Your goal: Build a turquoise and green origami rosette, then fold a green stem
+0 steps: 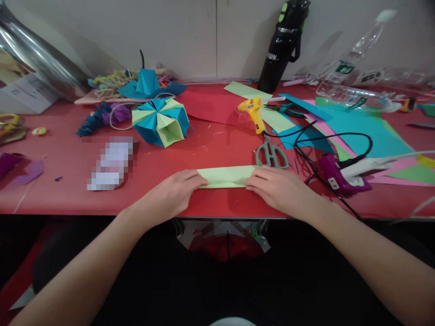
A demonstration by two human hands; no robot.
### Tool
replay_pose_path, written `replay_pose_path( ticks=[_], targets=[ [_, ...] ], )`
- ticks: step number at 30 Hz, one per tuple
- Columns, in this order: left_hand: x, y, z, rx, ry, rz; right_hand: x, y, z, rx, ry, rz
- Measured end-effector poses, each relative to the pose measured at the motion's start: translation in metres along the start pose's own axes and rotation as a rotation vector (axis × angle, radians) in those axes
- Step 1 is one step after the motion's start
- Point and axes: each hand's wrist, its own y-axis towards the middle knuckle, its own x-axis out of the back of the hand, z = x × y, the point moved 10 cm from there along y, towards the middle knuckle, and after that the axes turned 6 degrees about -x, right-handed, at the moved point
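Note:
A light green paper strip [226,177] lies lengthwise across the red tabletop near its front edge. My left hand [175,192] is closed on the strip's left end, fingers pressed together. At the right end my right hand [275,188] grips the same strip, its fingers bunched on the paper. Grey-handled scissors [272,156] lie just beyond my right hand. Farther back to the left stands a folded blue and light green paper shape [161,121]. A yellow glue gun [253,113] rests behind the scissors.
On the right are a purple power socket [340,176] with black cables, coloured paper sheets [367,131] and a plastic bottle [353,56]. A black bottle [282,50] stands against the wall. Purple paper scraps [32,172] lie at the left.

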Motion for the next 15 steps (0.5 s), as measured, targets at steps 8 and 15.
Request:
replay_pose_path(
  ticks=[8, 15],
  targets=[
    [-0.004, 0.005, -0.003, 0.021, 0.066, 0.051, -0.011, 0.004, -0.006, -0.097, 0.211, 0.106],
    [-0.005, 0.018, -0.023, -0.047, 0.180, 0.008, -0.011, 0.004, 0.002, -0.053, 0.180, 0.097]
  ],
)
